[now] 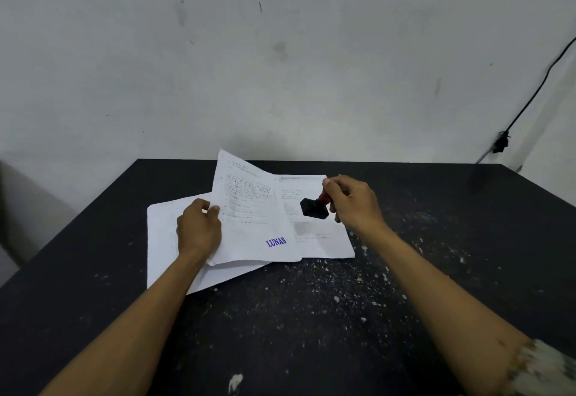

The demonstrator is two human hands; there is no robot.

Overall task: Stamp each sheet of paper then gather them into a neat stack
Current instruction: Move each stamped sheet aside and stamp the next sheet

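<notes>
My left hand (199,227) pinches the left edge of a printed sheet (249,215) and lifts that side off the table; a blue "LUNAS" stamp mark shows near its lower right. My right hand (352,202) grips the red handle of a stamp (314,207) whose black base hangs just above another printed sheet (324,239) lying flat on the right. A third white sheet (162,239) lies flat on the left under my left hand, partly covered by the lifted sheet.
The black table (343,317) is speckled with white flecks and has bare room in front and to the right. A grey wall stands right behind it. A black cable (530,99) runs down the wall at the far right.
</notes>
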